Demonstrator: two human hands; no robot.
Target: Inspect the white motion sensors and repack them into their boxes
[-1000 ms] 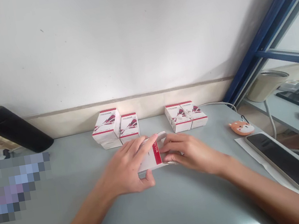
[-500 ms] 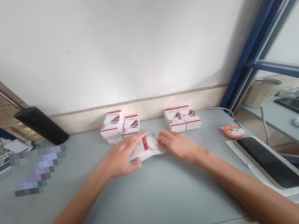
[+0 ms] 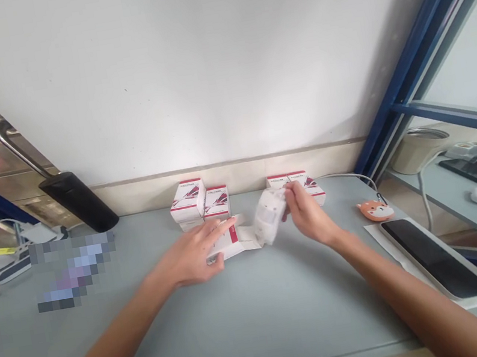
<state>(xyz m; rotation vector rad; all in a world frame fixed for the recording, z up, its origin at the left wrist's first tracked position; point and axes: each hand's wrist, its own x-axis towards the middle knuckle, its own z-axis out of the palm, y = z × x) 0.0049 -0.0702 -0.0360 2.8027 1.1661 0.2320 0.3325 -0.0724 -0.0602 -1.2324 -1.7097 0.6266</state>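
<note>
A small white and red carton [image 3: 230,244] lies on the table, its end flap open toward the right. My left hand [image 3: 198,251] is closed round it, fingers over the top and thumb on the near side. Just beyond the flap hangs a white motion sensor [image 3: 267,215], apparently in a clear plastic bag and slightly blurred. My right hand [image 3: 306,210] pinches it by its upper right end, above the table.
Closed cartons [image 3: 188,200] of the same print stand by the wall, with another group [image 3: 308,185] behind my right hand. At right are an orange animal-faced case [image 3: 375,210] and a phone [image 3: 435,256]. A black-handled object [image 3: 79,202] and a power strip [image 3: 27,256] are at left.
My right hand has drawn the white motion sensor out of the carton's open end, up and to the right. The left hand stays on the carton. The view has shifted slightly.
</note>
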